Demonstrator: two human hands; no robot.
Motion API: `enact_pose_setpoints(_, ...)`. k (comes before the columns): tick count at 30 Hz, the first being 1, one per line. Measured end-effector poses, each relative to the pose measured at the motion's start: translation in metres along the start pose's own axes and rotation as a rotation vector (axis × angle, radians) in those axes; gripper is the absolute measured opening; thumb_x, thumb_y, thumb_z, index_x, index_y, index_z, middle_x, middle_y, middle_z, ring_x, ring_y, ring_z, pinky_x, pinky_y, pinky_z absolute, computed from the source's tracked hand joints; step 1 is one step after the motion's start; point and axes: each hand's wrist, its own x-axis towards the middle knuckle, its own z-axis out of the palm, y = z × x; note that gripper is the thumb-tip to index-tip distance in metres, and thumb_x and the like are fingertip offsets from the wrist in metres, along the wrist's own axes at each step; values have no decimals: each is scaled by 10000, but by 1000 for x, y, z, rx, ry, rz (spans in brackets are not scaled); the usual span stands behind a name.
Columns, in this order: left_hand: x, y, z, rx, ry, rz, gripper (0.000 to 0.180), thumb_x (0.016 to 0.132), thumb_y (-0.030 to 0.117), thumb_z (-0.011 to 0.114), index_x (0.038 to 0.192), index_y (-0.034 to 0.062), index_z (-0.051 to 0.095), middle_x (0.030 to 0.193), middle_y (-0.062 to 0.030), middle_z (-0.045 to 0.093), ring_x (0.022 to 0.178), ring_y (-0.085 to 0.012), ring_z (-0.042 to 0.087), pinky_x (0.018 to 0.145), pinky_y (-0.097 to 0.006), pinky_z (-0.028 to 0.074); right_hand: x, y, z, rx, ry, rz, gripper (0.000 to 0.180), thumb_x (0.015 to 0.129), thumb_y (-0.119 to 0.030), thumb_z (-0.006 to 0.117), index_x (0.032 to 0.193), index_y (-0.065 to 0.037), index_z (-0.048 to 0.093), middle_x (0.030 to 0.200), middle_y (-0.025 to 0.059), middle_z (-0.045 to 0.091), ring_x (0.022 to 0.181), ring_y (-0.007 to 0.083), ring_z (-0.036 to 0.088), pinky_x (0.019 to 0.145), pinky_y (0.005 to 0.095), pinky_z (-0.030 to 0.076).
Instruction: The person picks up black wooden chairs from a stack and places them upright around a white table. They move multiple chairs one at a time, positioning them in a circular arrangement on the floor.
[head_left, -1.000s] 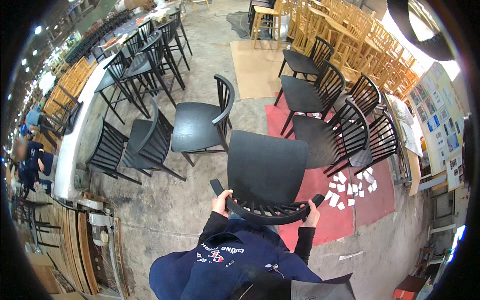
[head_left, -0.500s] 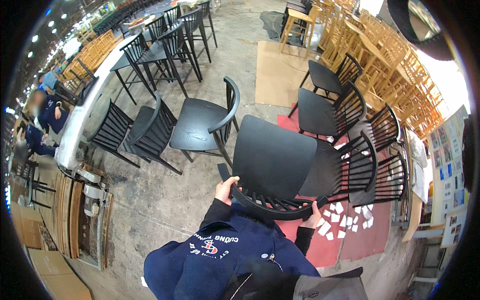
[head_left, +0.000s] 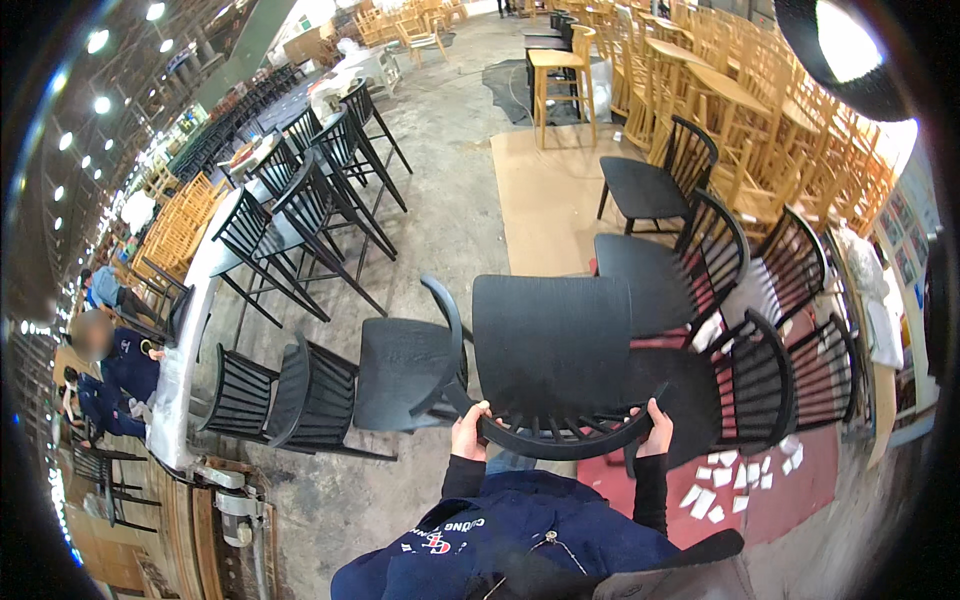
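A black spindle-back chair [head_left: 550,335] is right in front of me, its seat facing up and its curved top rail toward my body. My left hand [head_left: 468,432] is closed around the left end of that rail, and my right hand [head_left: 657,428] grips the right end. The chair's legs are hidden beneath the seat. Close by on the left is another black chair [head_left: 402,365], its backrest near my left hand. A further black chair [head_left: 680,400] stands beside my right hand, partly covered by the held one.
More black chairs [head_left: 650,280] line the right side on red sheeting [head_left: 790,500], with white pieces [head_left: 722,478] scattered there. Tall black stools [head_left: 300,220] stand at the far left. Cardboard [head_left: 535,200] lies ahead, near stacked wooden chairs [head_left: 740,110]. People [head_left: 130,365] sit at the left.
My view has tilted upward, so more of the far hall shows. Both hands keep hold of the chair's rail, and the chair now appears squarer to me.
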Motion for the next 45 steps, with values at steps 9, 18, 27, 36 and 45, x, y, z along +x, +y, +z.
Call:
enact_pose_setpoints(9, 179, 86, 100, -2, 5, -35, 151, 745, 155, 610, 689, 40, 531, 642, -35, 530, 542, -175, 527, 547, -317, 493, 154, -30, 156, 21, -9, 89, 209, 837, -228, 487, 805, -23, 502, 681, 119, 576, 599, 230, 545, 572, 364, 455)
enact_pose_setpoints(18, 274, 127, 158, -55, 184, -64, 154, 750, 174, 603, 699, 56, 519, 637, -47, 496, 586, -159, 504, 583, -336, 500, 264, -49, 249, 23, -29, 227, 191, 820, -172, 477, 792, 15, 503, 671, 149, 589, 535, 233, 554, 530, 343, 465)
enact_pose_setpoints(27, 351, 138, 233, -206, 117, 211, 118, 790, 184, 550, 725, 93, 513, 644, -25, 506, 612, -145, 495, 599, -329, 461, 392, -90, 338, -31, -233, 223, 171, 777, -176, 509, 828, -15, 480, 685, 148, 589, 538, 250, 566, 527, 368, 497)
enact_pose_setpoints(36, 497, 204, 302, -319, 169, 154, 113, 772, 169, 579, 751, 77, 516, 664, -29, 519, 613, -134, 510, 611, -335, 477, 537, -97, 476, -165, -373, 145, 160, 760, -167, 512, 799, -13, 499, 690, 136, 602, 546, 182, 563, 530, 294, 493)
enact_pose_setpoints(45, 692, 295, 383, -252, 249, 122, 138, 759, 199, 594, 704, 116, 498, 640, 20, 493, 633, -98, 502, 596, -311, 461, 698, -97, 631, -343, -270, 234, 172, 761, -181, 506, 816, -19, 508, 702, 121, 606, 598, 189, 571, 560, 325, 483)
